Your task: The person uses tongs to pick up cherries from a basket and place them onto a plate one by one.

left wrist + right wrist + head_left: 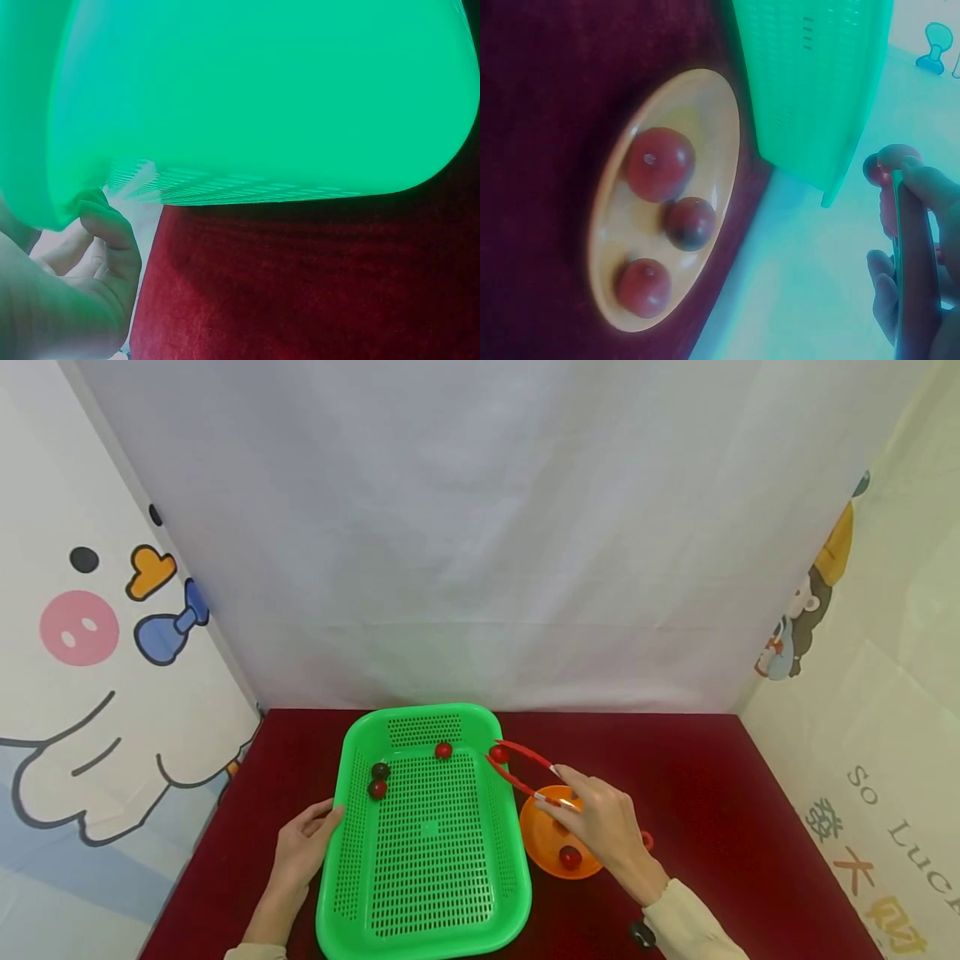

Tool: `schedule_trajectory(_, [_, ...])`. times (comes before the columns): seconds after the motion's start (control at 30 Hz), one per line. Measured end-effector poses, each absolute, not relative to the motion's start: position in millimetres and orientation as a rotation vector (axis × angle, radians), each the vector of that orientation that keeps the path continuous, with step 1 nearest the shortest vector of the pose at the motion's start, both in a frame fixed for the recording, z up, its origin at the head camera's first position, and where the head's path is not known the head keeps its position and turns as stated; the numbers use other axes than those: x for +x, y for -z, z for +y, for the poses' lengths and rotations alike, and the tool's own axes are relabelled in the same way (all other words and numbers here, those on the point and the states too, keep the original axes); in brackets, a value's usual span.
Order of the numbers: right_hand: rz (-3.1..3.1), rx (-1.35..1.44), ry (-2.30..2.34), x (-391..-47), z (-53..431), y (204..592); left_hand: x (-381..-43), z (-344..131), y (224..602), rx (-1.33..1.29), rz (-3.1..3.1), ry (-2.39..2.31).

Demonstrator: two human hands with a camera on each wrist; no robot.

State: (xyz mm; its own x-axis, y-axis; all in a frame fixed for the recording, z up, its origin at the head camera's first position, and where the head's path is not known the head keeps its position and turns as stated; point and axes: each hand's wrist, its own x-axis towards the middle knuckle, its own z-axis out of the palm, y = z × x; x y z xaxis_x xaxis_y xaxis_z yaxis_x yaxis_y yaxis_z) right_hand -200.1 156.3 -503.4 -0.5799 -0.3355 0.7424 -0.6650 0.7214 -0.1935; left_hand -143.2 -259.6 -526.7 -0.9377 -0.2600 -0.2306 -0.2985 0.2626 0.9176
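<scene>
My left hand (300, 846) grips the left rim of a green plastic basket (327, 893), its fingers curled at the rim in the left wrist view. Two dark red cherry tomatoes (377, 789) lie at the basket's left side, and a bright red one (443, 750) near its far end. My right hand (600, 817) holds red-tipped tongs (525, 752) level over the basket's right rim. Between the tong tips is a red cherry tomato (499, 753). Below that hand stands an orange plate (542, 847), partly hidden; the right wrist view shows three tomatoes (660, 163) on it.
A dark red cloth (712, 827) covers the table. White curtain (487, 543) hangs behind the far edge, with printed cloth walls on the left (75, 718) and right (862, 718). A small black object (642, 933) is beside the right sleeve.
</scene>
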Motion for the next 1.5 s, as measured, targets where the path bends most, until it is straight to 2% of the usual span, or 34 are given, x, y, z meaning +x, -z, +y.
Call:
schedule_trajectory(0.9, [-2.354, 0.598, -0.632, -155.1, 203.1, 529.0, -142.4, -258.4, 525.0, -0.544, 2.469, -1.813])
schedule_trajectory(1.5, [-2.590, 0.473, -0.704, -127.9, 209.3, 545.8, -142.4, -259.5, 527.2, -0.533, 2.456, -1.840])
